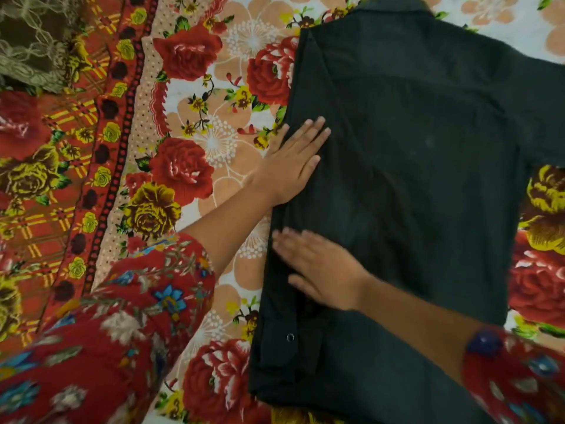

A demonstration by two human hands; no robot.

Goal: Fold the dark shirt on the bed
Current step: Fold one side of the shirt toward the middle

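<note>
- Hands both down flat on the dark shirt point(428, 179), which lies spread on the bed's floral sheet point(189, 166), collar toward the far side, hem toward the near side.
- Left hand point(293, 162) rests on the shirt's left edge, about midway along it. Fingers are straight and close together, and the heel of the hand is over the sheet. Grip wide, holding nothing.
- Right hand point(324, 270) lies nearer the hem by that same edge, fingers straight and pointing left, a touch blurred. Grip wide too, nothing held.
- Left side of the shirt looks folded in over the body, and a small round snap point(290, 337) shows on the layered strip near the hem.
- Short sleeve point(544, 117) on the shirt's right side sticks out flat.
- Red flowered sleeves point(137, 316) cover both arms down to about mid-forearm.
- Brown patterned cloth point(30, 41) sits far off to the left, well apart from the shirt.
</note>
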